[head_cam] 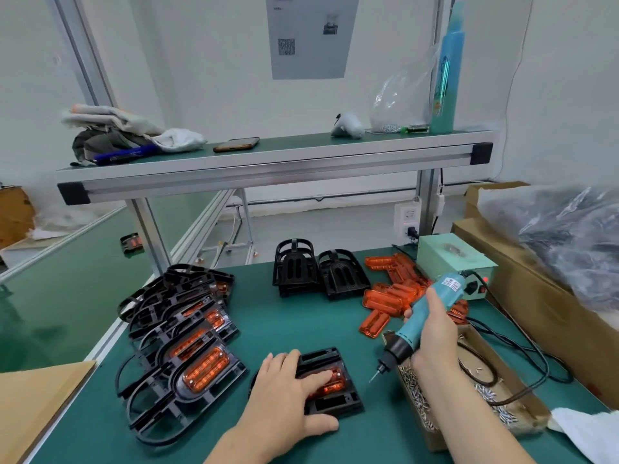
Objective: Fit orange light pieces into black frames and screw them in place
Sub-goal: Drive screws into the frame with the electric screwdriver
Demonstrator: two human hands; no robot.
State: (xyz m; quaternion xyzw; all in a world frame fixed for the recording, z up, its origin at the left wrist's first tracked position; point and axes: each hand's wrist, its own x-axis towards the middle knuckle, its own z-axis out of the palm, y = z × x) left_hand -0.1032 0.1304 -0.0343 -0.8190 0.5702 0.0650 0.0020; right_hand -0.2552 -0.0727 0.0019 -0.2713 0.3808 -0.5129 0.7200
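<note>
A black frame (335,401) with an orange light piece (330,385) set in it lies on the green table in front of me. My left hand (288,393) lies flat over it, fingers straight on the orange piece, thumb at the frame's near edge. My right hand (432,333) grips a teal electric screwdriver (422,323), its bit pointing down just right of the frame, above the table. Loose orange pieces (392,296) are heaped at the right rear. Two stacks of empty black frames (318,272) stand behind.
Several finished frames with orange lights (181,343) are piled at the left. A cardboard box of screws (469,393) sits at the right, under the screwdriver's cable. A green power unit (452,259) stands behind it. A large carton with bagged black parts (569,236) fills the right edge.
</note>
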